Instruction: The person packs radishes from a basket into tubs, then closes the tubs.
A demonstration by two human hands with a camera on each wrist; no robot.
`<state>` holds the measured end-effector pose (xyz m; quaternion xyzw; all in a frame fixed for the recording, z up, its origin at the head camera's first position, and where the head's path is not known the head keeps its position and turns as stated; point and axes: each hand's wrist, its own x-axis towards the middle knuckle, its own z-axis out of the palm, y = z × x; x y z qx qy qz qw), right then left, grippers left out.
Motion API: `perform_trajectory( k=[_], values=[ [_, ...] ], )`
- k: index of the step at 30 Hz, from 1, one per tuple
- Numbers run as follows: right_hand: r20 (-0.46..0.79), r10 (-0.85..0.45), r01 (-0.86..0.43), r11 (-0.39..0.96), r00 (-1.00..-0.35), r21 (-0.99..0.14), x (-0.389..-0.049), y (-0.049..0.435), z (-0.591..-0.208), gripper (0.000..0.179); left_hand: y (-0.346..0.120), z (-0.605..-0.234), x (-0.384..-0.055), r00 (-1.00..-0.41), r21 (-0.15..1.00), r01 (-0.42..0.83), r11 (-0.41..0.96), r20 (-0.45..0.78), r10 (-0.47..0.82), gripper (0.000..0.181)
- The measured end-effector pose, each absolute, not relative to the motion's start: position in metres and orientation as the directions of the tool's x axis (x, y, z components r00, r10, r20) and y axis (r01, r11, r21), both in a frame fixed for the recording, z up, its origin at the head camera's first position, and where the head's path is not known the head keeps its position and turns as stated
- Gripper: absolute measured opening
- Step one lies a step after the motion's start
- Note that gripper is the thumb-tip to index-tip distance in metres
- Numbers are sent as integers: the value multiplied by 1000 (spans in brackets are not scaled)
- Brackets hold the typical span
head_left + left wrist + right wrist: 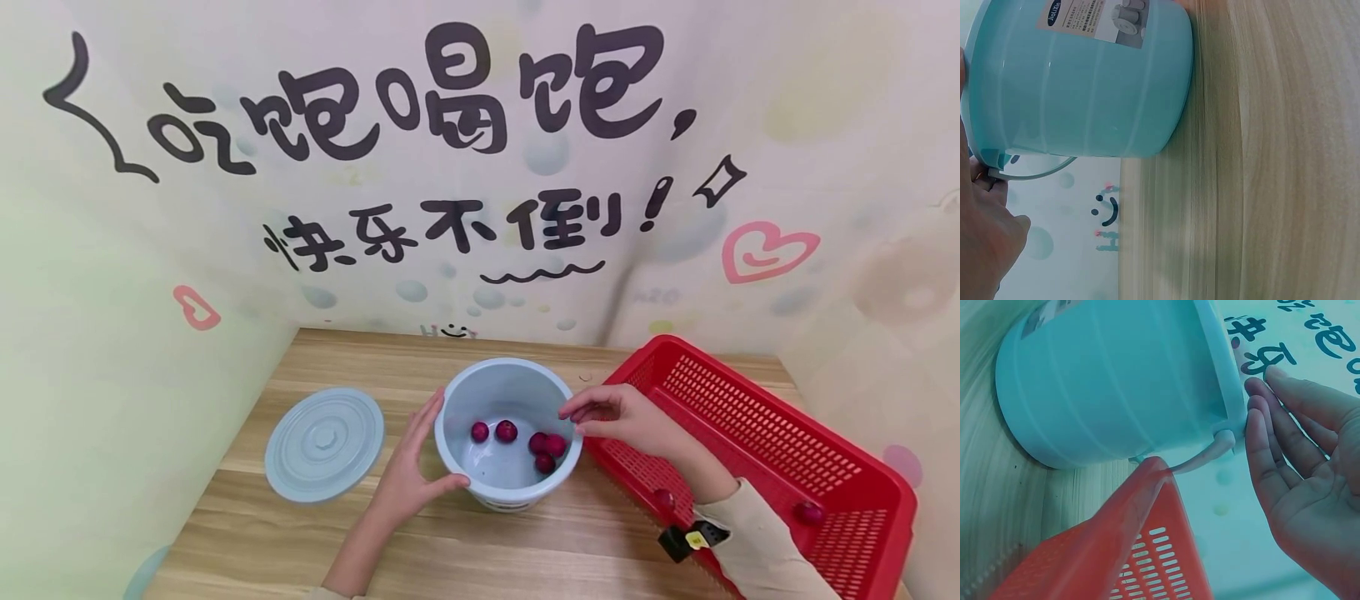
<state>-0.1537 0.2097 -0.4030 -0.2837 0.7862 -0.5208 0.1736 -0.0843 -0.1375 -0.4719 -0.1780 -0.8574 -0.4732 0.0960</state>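
Observation:
A light blue bucket (508, 493) stands on the table with several dark red plums (506, 431) on its bottom. My left hand (408, 475) holds its left side, thumb along the near rim and fingers along the outer wall. In the left wrist view, fingertips are at the bucket's handle joint (994, 164). Over the right rim is my right hand (626, 417), its fingers loosely bent. The right wrist view shows this hand (1310, 450) with nothing between thumb and fingers, fingertips right at the rim.
To the right lies a red perforated basket (757, 408), with a plum (808, 512) near its right end and another plum (664, 498) by the right forearm. A round blue lid (325, 446) lies flat left of the bucket. Behind the wooden table (480, 550) hangs a printed backdrop (480, 250).

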Motion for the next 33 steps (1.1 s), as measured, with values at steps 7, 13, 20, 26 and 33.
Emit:
perform_trajectory(
  k=[7,13,20,26,33],
  values=[
    [32,-602,-267,305,-798,-914,-150,218,-402,32,-137,-470,-84,-927,785,375,493,313,206,112],
    [28,-581,-267,331,-813,-905,-149,230,-404,33,-137,-470,-84,-925,785,380,489,316,211,112],
    [61,-564,-290,326,-823,-900,-150,247,-407,34,-137,-471,-84,-924,781,383,493,320,210,112],
    [44,-550,-293,373,-834,-880,-150,261,-410,29,-137,-470,-85,-921,776,389,496,326,212,111],
    [39,-519,-284,402,-854,-871,-147,277,-416,29,-137,-470,-84,-923,779,385,494,324,209,111]
  ],
)
